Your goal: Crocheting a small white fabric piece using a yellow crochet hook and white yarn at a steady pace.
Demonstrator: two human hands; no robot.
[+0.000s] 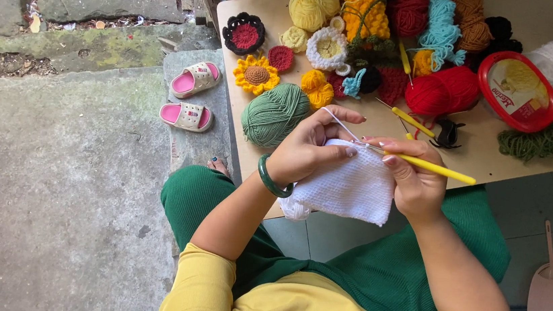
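- Head view, looking straight down: both hands meet over the near edge of the table (493,153), mid-stitch on a white crocheted piece (348,186).
- Left hand (307,148), green bangle (273,179) at the wrist, fingers curled closed, pinching the top edge of the white piece; a strand of white yarn (340,123) runs taut off the forefinger.
- Right hand (416,179), fingers closed around a yellow-handled crochet hook (434,167), tip at the fabric's top edge.
- The white piece hangs over the lap, just off the table's near edge.
- Judging by this, a row is being worked; the next move calls for catching that strand and drawing it through.
- Beyond, a green yarn ball (274,113) near the left edge, crocheted flowers, more yarn, a red-rimmed tub (518,91).
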